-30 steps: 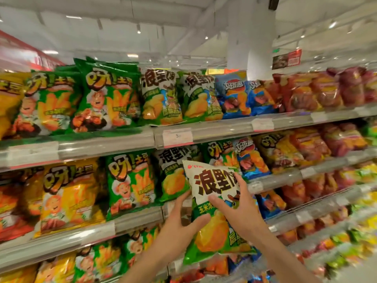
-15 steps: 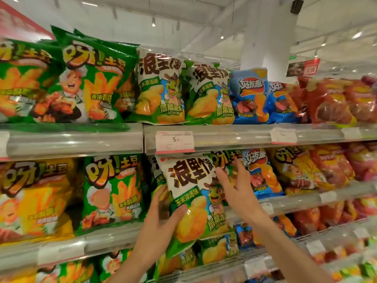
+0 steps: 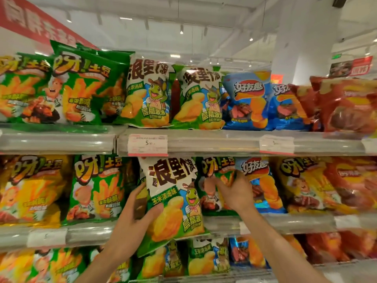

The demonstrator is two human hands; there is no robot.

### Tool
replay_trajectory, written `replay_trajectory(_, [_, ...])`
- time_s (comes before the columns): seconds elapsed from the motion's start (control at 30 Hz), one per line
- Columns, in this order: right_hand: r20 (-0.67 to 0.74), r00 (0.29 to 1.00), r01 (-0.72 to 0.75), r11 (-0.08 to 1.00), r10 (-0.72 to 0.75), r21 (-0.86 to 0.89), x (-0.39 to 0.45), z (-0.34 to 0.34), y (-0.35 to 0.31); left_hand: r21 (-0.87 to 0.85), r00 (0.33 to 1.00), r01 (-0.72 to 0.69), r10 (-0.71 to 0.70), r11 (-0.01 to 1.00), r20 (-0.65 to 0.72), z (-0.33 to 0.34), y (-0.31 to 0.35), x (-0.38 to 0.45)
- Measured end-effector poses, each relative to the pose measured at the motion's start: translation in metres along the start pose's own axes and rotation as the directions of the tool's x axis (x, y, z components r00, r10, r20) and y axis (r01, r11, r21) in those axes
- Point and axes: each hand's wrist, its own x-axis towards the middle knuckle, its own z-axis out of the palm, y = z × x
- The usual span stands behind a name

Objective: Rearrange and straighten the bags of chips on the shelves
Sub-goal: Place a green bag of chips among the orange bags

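White-green bag gripped in left hand, right hand pinching green bag beside it; might slide off shelf if released early.

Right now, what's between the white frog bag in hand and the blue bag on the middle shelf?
In the head view, a green bag stands between the white frog bag and the blue bag; the right hand grips it.

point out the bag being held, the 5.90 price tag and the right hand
held bag [image 3: 171, 180]: head view, on the dark lettering near its top
price tag [image 3: 148, 144]: head view, its white middle
right hand [image 3: 234, 193]: head view, back of the hand
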Motion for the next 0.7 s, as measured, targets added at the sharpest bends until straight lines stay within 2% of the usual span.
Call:
replay_trajectory(0.13, [0.0,0.995,0.101,0.988,-0.102,0.115,-0.019,-0.015,-0.02,0.016,0.997,0.023,-0.022,1.0,-0.077,0.014,0.009,-0.013])
replay_trajectory(0.27, [-0.034,0.989,0.149,0.978,-0.145,0.146,-0.02,-0.036,-0.026,0.041,0.991,0.049,-0.044,0.998,-0.124,0.024,0.014,-0.027])
replay_trajectory(0.47, [-0.004,0.988,0.151,0.976,-0.152,0.156,-0.012,-0.083,-0.001,0.091,0.989,0.045,-0.031,0.995,-0.145,0.045,0.019,-0.026])
replay_trajectory(0.7, [-0.019,0.995,0.103,0.984,-0.102,0.146,-0.005,-0.134,0.048,0.253,0.99,-0.046,0.079,0.966,-0.12,0.086,0.034,0.004])
